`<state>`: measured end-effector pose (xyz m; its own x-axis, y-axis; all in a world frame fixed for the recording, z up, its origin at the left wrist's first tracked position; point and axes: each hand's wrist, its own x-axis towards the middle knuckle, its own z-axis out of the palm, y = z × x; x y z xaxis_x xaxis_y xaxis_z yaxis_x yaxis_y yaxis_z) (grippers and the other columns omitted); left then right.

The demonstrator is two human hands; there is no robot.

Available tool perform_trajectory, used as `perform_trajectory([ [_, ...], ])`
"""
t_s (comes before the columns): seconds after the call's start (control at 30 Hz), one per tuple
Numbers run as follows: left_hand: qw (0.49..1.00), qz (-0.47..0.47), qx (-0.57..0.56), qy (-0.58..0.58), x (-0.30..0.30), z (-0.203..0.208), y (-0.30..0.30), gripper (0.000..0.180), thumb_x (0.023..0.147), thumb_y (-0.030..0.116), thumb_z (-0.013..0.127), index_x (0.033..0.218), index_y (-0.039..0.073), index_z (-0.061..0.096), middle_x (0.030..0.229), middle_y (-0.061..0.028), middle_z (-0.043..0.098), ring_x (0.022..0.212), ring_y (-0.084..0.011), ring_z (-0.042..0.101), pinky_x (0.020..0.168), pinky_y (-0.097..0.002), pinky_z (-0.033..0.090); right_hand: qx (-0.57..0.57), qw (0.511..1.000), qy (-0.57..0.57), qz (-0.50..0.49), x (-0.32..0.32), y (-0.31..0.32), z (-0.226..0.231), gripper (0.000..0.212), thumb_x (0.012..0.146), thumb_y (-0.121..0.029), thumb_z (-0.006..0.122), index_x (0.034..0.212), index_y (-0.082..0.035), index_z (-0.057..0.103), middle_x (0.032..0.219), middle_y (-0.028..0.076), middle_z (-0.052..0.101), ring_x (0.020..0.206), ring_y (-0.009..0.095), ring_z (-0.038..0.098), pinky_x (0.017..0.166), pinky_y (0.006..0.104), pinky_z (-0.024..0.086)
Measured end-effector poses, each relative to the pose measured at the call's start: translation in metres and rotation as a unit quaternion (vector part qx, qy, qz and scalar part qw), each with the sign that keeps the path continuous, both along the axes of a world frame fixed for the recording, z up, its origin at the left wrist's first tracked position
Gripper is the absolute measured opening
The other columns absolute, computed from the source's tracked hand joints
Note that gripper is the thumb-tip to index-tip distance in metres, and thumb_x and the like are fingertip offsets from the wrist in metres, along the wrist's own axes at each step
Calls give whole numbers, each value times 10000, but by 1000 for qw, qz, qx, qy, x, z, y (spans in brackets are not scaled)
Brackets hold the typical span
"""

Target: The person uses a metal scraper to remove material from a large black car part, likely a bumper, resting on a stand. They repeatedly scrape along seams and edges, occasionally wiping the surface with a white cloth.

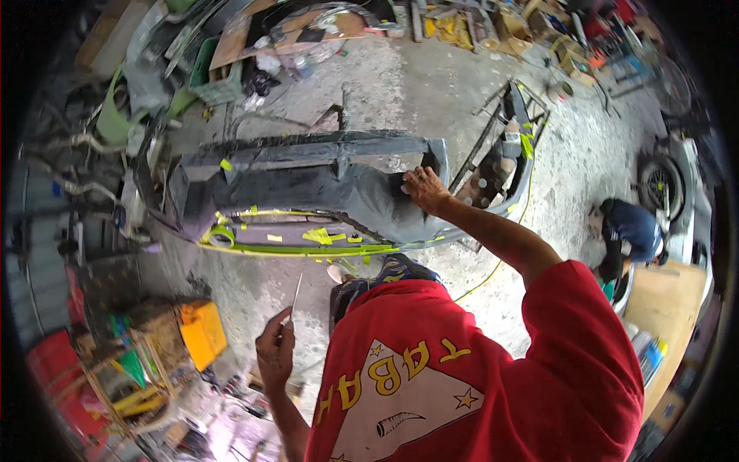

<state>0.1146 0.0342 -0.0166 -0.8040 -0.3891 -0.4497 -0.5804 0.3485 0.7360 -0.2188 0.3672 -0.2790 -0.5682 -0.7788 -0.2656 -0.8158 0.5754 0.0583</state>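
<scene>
A dark grey car bumper [289,189] lies ahead of me, with strips of yellow-green tape [323,236] along its near side. My right hand [425,189] reaches out to its right part, fingers curled and pressed to the dark surface; whatever may be under them is hidden. Low on the left, away from the bumper, my left hand [275,344] is closed round a thin, straight tool [297,292] that points upward; its exact kind is too small to tell. A green tape roll [221,236] rests at the bumper's near left edge.
To the right a person in dark clothes [635,229] bends beside a vehicle wheel [662,186]. Lower left stands a wooden rack [135,373] near an orange panel [202,335]. Boxes and scrap fill the far side. A yellow hose [493,271] crosses the concrete floor [573,173].
</scene>
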Motion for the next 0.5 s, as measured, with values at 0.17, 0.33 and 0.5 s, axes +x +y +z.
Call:
perform_trajectory([
  [0.17, 999, 27, -18, 2, 3, 1, 21, 308, 1031, 51, 610, 1326, 61, 697, 629, 32, 467, 578, -45, 370, 508, -275, 314, 82, 994, 68, -29, -28, 4, -15, 404, 975, -367, 570, 1224, -103, 747, 1342, 101, 642, 1332, 332, 492, 1089, 513, 352],
  [0.33, 997, 75, -1, 16, 9, 7, 39, 299, 1034, 78, 627, 1322, 47, 697, 632, 11, 510, 584, -35, 384, 508, -281, 336, -59, 996, 54, -32, -16, 27, -39, 368, 952, -312, 602, 1221, -74, 682, 1227, 231, 617, 1270, 402, 519, 1029, 516, 424],
  [0.5, 993, 118, 6, 6, 41, -10, 58, 311, 1034, 155, 650, 1332, 94, 714, 649, 37, 533, 596, -37, 434, 535, -262, 368, -231, 954, -186, -51, 17, 15, -11, 247, 960, -203, 592, 1150, -65, 672, 1117, 217, 659, 1093, 449, 610, 953, 585, 479],
])
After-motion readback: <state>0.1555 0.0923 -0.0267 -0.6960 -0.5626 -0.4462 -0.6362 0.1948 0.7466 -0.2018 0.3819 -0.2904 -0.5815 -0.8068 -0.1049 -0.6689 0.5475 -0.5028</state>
